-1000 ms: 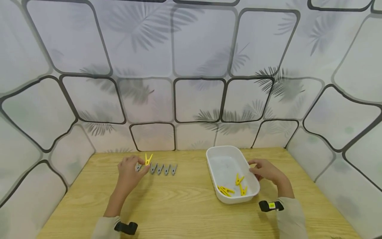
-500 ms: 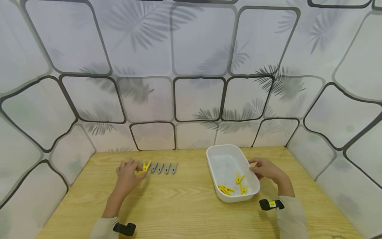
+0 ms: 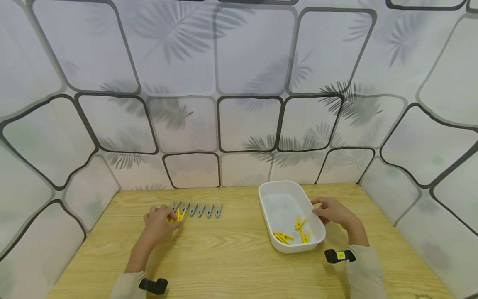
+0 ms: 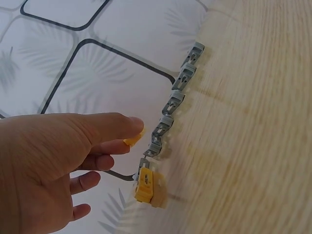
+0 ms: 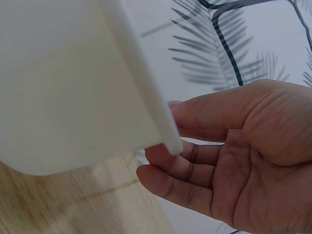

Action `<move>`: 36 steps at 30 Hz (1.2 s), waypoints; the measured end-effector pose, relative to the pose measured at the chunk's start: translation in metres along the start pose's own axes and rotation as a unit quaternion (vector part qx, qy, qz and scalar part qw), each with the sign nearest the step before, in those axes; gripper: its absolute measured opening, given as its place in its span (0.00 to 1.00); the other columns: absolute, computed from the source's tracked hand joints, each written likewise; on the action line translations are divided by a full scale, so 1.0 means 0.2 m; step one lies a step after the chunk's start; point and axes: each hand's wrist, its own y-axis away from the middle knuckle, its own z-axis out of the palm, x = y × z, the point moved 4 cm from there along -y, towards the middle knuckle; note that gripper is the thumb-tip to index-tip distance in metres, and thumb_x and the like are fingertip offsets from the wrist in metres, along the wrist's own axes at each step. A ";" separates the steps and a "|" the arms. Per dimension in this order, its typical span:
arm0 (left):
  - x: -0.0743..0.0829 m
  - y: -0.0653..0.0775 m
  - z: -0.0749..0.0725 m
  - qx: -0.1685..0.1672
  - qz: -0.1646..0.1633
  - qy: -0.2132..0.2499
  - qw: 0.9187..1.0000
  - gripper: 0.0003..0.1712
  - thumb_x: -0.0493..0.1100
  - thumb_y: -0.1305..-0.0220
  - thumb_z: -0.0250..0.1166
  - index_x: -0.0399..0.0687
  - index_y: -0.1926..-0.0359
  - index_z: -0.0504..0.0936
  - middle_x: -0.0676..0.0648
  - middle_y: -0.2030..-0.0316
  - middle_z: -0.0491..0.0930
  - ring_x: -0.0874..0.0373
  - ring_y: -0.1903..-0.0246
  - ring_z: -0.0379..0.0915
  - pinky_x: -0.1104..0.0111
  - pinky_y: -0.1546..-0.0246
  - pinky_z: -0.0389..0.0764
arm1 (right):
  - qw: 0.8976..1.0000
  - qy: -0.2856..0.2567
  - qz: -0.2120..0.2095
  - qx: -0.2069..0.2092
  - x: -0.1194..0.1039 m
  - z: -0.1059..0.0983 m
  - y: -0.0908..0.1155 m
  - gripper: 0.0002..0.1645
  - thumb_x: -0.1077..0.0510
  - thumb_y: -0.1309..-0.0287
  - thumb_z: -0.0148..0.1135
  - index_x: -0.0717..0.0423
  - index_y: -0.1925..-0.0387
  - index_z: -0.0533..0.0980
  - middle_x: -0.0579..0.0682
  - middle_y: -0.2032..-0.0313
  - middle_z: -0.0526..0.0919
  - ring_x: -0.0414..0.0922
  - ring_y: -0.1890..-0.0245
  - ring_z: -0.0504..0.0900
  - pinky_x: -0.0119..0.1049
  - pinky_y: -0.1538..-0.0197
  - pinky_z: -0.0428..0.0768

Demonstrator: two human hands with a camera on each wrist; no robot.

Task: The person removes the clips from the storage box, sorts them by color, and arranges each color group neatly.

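Note:
My left hand pinches a yellow clothespin between thumb and fingers, close in front of the left end of a row of grey clothespins. In the left wrist view only a small part of that held clothespin shows past the thumb. A second yellow clothespin stands on the table there, in front of the last grey one. My right hand grips the right rim of a white plastic tub, with fingers curled under the rim in the right wrist view.
Several yellow clothespins lie in the near end of the tub. The wooden table meets a patterned backdrop at the back and both sides. Black camera straps sit at both wrists.
My left hand has lowered the yellow clothespin toward the table and drawn it slightly nearer and left, uncovering the grey clothespins at the row's left end. The right hand stays at the tub.

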 end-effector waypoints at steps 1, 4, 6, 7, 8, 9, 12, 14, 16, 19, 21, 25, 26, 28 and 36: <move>0.00 0.00 0.00 -0.004 0.001 0.001 1.000 0.15 0.44 0.40 0.74 0.46 0.72 0.75 0.46 0.68 0.73 0.44 0.59 0.61 0.43 0.53 0.56 | 1.000 0.000 0.000 0.000 0.00 0.00 0.00 0.26 0.63 0.29 0.56 0.76 0.36 0.68 0.55 0.70 0.82 0.44 0.73 0.80 0.49 0.63 0.85; 0.01 0.00 0.00 -0.019 0.000 0.001 1.000 0.15 0.44 0.40 0.74 0.47 0.72 0.74 0.47 0.68 0.73 0.45 0.60 0.61 0.45 0.54 0.55 | 1.000 0.000 -0.002 0.000 0.00 0.00 0.00 0.26 0.63 0.28 0.56 0.76 0.36 0.68 0.55 0.70 0.82 0.44 0.73 0.80 0.49 0.63 0.85; 0.01 0.00 0.00 -0.026 -0.002 -0.001 1.000 0.16 0.44 0.40 0.74 0.47 0.73 0.74 0.48 0.69 0.72 0.46 0.60 0.61 0.45 0.54 0.54 | 1.000 0.000 -0.002 0.000 0.00 0.00 0.00 0.26 0.63 0.28 0.55 0.76 0.36 0.68 0.56 0.70 0.82 0.44 0.73 0.80 0.49 0.63 0.85; 0.01 0.00 0.00 -0.030 -0.003 -0.001 1.000 0.16 0.44 0.39 0.74 0.47 0.73 0.74 0.49 0.69 0.72 0.46 0.60 0.61 0.45 0.54 0.54 | 1.000 0.000 -0.002 0.001 0.00 0.00 0.01 0.26 0.63 0.28 0.55 0.76 0.36 0.68 0.55 0.70 0.82 0.44 0.73 0.80 0.49 0.63 0.85; 0.01 0.00 0.01 -0.033 -0.003 -0.002 0.999 0.16 0.44 0.39 0.74 0.47 0.72 0.74 0.49 0.69 0.72 0.46 0.60 0.62 0.45 0.54 0.54 | 1.000 0.000 -0.002 0.001 0.00 0.00 0.01 0.26 0.62 0.28 0.55 0.76 0.35 0.67 0.56 0.70 0.82 0.44 0.73 0.80 0.48 0.63 0.85; 0.01 0.00 0.01 -0.034 -0.003 -0.003 0.999 0.16 0.44 0.39 0.74 0.47 0.72 0.74 0.49 0.69 0.72 0.46 0.60 0.62 0.45 0.54 0.55 | 1.000 0.001 -0.005 0.001 0.00 0.00 0.01 0.26 0.63 0.28 0.55 0.76 0.35 0.67 0.56 0.70 0.82 0.45 0.73 0.80 0.48 0.64 0.85; 0.01 0.00 0.00 -0.037 0.000 -0.003 0.999 0.16 0.44 0.39 0.74 0.46 0.72 0.74 0.48 0.69 0.73 0.46 0.60 0.62 0.44 0.54 0.56 | 1.000 0.000 -0.005 0.002 0.00 -0.01 0.01 0.26 0.63 0.28 0.55 0.76 0.35 0.67 0.56 0.70 0.82 0.45 0.73 0.80 0.47 0.64 0.84; 0.01 0.00 0.00 -0.039 0.001 -0.003 0.999 0.15 0.43 0.40 0.74 0.46 0.73 0.74 0.48 0.69 0.73 0.45 0.60 0.62 0.44 0.54 0.56 | 1.000 -0.001 -0.006 0.001 0.00 -0.01 0.01 0.26 0.62 0.28 0.55 0.76 0.35 0.67 0.56 0.69 0.83 0.45 0.73 0.80 0.47 0.64 0.84; 0.00 0.01 0.00 -0.044 0.001 -0.003 0.999 0.16 0.43 0.40 0.74 0.46 0.73 0.74 0.48 0.70 0.72 0.45 0.60 0.62 0.43 0.54 0.56 | 1.000 0.000 -0.007 -0.001 0.00 -0.01 0.01 0.26 0.62 0.28 0.55 0.76 0.35 0.67 0.56 0.69 0.83 0.45 0.73 0.81 0.48 0.64 0.85; -0.01 0.01 0.00 -0.050 -0.006 -0.005 0.999 0.17 0.44 0.41 0.75 0.46 0.73 0.74 0.48 0.70 0.72 0.45 0.60 0.62 0.44 0.55 0.55 | 1.000 -0.001 -0.003 0.000 0.01 -0.01 0.00 0.26 0.62 0.28 0.56 0.75 0.35 0.68 0.55 0.69 0.83 0.44 0.73 0.81 0.48 0.63 0.85; -0.01 0.01 0.01 -0.054 -0.012 -0.008 0.998 0.17 0.45 0.42 0.76 0.47 0.73 0.74 0.48 0.70 0.72 0.45 0.60 0.62 0.44 0.55 0.56 | 1.000 0.000 -0.005 -0.001 0.01 0.00 -0.01 0.26 0.62 0.28 0.56 0.75 0.35 0.68 0.55 0.70 0.83 0.44 0.73 0.81 0.47 0.64 0.85; -0.03 0.01 0.01 -0.064 -0.026 -0.012 0.998 0.17 0.46 0.42 0.76 0.47 0.73 0.75 0.48 0.68 0.74 0.44 0.59 0.63 0.43 0.53 0.57 | 1.000 -0.005 -0.002 0.000 0.00 0.00 -0.01 0.26 0.62 0.29 0.56 0.75 0.36 0.68 0.55 0.71 0.82 0.44 0.73 0.80 0.45 0.64 0.85; -0.04 0.02 0.01 -0.068 -0.028 -0.012 0.997 0.17 0.47 0.42 0.76 0.47 0.72 0.75 0.47 0.68 0.74 0.43 0.59 0.64 0.43 0.53 0.57 | 1.000 -0.005 -0.004 -0.001 0.00 0.00 -0.01 0.26 0.62 0.29 0.56 0.75 0.36 0.68 0.55 0.71 0.82 0.44 0.73 0.80 0.45 0.64 0.84; -0.04 0.02 0.02 -0.072 -0.031 -0.009 0.997 0.17 0.47 0.42 0.76 0.47 0.72 0.75 0.47 0.68 0.74 0.43 0.59 0.64 0.41 0.52 0.56 | 1.000 -0.008 -0.002 -0.001 0.00 0.00 -0.01 0.26 0.62 0.29 0.56 0.74 0.36 0.69 0.55 0.71 0.82 0.44 0.73 0.80 0.46 0.64 0.85; -0.05 0.02 0.02 -0.072 -0.026 -0.014 0.997 0.17 0.47 0.42 0.76 0.48 0.72 0.75 0.48 0.69 0.73 0.42 0.59 0.65 0.40 0.51 0.57 | 1.000 -0.008 -0.004 -0.002 0.00 0.00 -0.01 0.26 0.63 0.29 0.56 0.75 0.35 0.68 0.54 0.71 0.82 0.45 0.73 0.81 0.46 0.64 0.85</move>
